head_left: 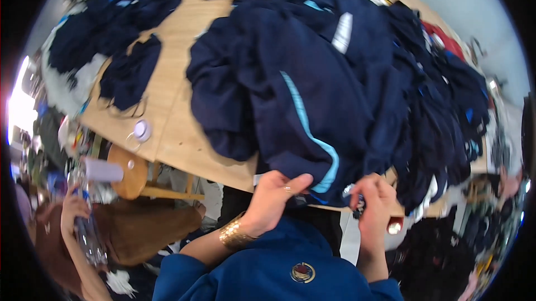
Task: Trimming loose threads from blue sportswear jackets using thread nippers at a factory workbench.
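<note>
At the counter's (173, 133) near edge, the left hand (272, 194) pinches the hem of a navy garment (290, 105), steadying it, while the right hand (375, 200) clenches a small dark object (357, 205).

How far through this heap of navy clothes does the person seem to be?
Hard to say. A smaller navy pile sits apart at the far left of the wooden table, perhaps already handled. In hand: the left hand and right hand grip the edge of a navy garment with a light-blue stripe. The big heap beside it looks untouched.
</note>
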`<action>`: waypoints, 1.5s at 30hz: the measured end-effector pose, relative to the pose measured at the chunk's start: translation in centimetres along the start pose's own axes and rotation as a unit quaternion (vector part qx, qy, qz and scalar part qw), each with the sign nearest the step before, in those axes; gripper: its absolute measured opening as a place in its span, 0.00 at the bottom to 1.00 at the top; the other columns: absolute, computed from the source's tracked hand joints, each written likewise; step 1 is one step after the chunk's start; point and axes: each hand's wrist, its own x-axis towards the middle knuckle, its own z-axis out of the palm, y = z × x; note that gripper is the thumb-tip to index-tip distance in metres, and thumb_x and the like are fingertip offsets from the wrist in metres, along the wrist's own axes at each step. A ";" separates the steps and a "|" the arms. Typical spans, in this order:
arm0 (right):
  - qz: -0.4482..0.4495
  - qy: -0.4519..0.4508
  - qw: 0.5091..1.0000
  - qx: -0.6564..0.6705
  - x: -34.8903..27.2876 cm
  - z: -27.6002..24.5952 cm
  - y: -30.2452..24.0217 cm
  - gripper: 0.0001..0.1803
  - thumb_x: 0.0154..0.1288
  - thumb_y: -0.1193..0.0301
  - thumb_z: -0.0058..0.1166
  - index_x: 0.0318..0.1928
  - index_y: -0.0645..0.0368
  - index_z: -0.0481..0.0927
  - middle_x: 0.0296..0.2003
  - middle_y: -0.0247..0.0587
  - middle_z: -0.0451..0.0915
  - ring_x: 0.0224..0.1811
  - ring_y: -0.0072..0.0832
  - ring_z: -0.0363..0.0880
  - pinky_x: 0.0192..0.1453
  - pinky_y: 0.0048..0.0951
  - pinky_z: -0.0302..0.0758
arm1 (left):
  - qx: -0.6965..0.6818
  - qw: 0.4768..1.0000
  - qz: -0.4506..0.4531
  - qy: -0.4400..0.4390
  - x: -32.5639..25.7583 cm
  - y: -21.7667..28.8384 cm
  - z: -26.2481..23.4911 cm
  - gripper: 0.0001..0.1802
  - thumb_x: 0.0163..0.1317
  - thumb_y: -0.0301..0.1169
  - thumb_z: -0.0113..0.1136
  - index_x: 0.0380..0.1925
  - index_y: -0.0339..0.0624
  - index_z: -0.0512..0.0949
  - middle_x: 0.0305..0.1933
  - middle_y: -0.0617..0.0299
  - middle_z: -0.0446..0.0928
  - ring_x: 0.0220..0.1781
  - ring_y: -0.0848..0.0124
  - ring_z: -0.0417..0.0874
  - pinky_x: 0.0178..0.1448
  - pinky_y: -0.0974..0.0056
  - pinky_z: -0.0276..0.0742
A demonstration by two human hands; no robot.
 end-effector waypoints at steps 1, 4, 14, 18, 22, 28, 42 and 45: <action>0.015 0.007 1.000 -0.006 0.1 0.4 -0.4 0.05 0.57 0.77 0.50 0.25 0.65 0.74 0.18 0.33 0.72 0.18 0.14 0.66 0.22 0.15 0.63 | -0.003 1.000 -0.006 0.005 0.1 0.1 0.0 0.09 0.57 0.27 0.56 0.37 0.36 0.76 0.36 0.65 0.77 0.37 0.79 0.75 0.42 0.73 0.70; 0.011 0.032 0.998 -0.057 -0.3 0.2 -0.6 0.04 0.53 0.79 0.57 0.27 0.64 0.75 0.19 0.29 0.71 0.19 0.12 0.66 0.24 0.13 0.62 | 0.001 1.000 -0.014 0.002 0.2 0.0 0.4 0.09 0.57 0.27 0.56 0.37 0.36 0.75 0.37 0.64 0.77 0.38 0.78 0.75 0.43 0.71 0.71; -0.110 -0.006 0.979 -0.171 -0.8 0.7 -0.6 0.09 0.51 0.81 0.58 0.36 0.61 0.79 0.24 0.32 0.73 0.24 0.15 0.69 0.29 0.16 0.65 | -0.006 1.000 -0.001 0.006 -0.2 0.1 1.2 0.13 0.55 0.25 0.57 0.41 0.36 0.72 0.39 0.60 0.76 0.39 0.74 0.76 0.44 0.68 0.72; -0.068 -0.040 0.992 -0.103 -1.0 0.8 -0.1 0.11 0.53 0.81 0.56 0.38 0.63 0.71 0.28 0.31 0.72 0.26 0.14 0.70 0.29 0.13 0.65 | 0.044 0.999 0.003 -0.008 -0.3 -0.1 1.1 0.25 0.53 0.24 0.57 0.52 0.36 0.64 0.48 0.58 0.73 0.46 0.70 0.75 0.50 0.64 0.71; 0.040 -0.095 0.994 -0.028 -1.7 0.5 -1.6 0.10 0.56 0.76 0.56 0.37 0.60 0.70 0.24 0.35 0.76 0.23 0.12 0.72 0.26 0.14 0.66 | 0.008 1.000 0.020 0.019 -0.3 0.1 1.6 0.26 0.49 0.17 0.60 0.49 0.35 0.65 0.47 0.58 0.73 0.47 0.70 0.74 0.52 0.67 0.70; 0.182 -0.239 0.952 0.057 -1.1 0.3 -1.6 0.09 0.63 0.68 0.48 0.34 0.60 0.66 0.22 0.36 0.76 0.16 0.15 0.69 0.21 0.13 0.64 | 0.031 0.999 0.029 -0.002 -0.3 0.2 2.0 0.28 0.48 0.15 0.59 0.51 0.35 0.64 0.48 0.58 0.72 0.50 0.70 0.73 0.55 0.66 0.68; 0.185 -0.253 0.949 -0.047 -0.6 0.4 -2.1 0.10 0.64 0.66 0.46 0.29 0.60 0.70 0.18 0.34 0.75 0.13 0.14 0.68 0.16 0.15 0.61 | 0.054 0.997 0.045 0.005 -0.4 0.2 2.3 0.25 0.46 0.15 0.60 0.47 0.34 0.66 0.44 0.57 0.74 0.45 0.69 0.76 0.52 0.65 0.70; 0.183 -0.254 0.948 -0.048 -0.5 0.4 -2.0 0.10 0.64 0.66 0.46 0.29 0.60 0.70 0.18 0.34 0.75 0.13 0.15 0.69 0.16 0.15 0.60 | 0.061 0.997 0.047 0.007 -0.4 0.3 2.3 0.24 0.46 0.16 0.61 0.46 0.33 0.66 0.43 0.56 0.74 0.45 0.69 0.76 0.52 0.65 0.70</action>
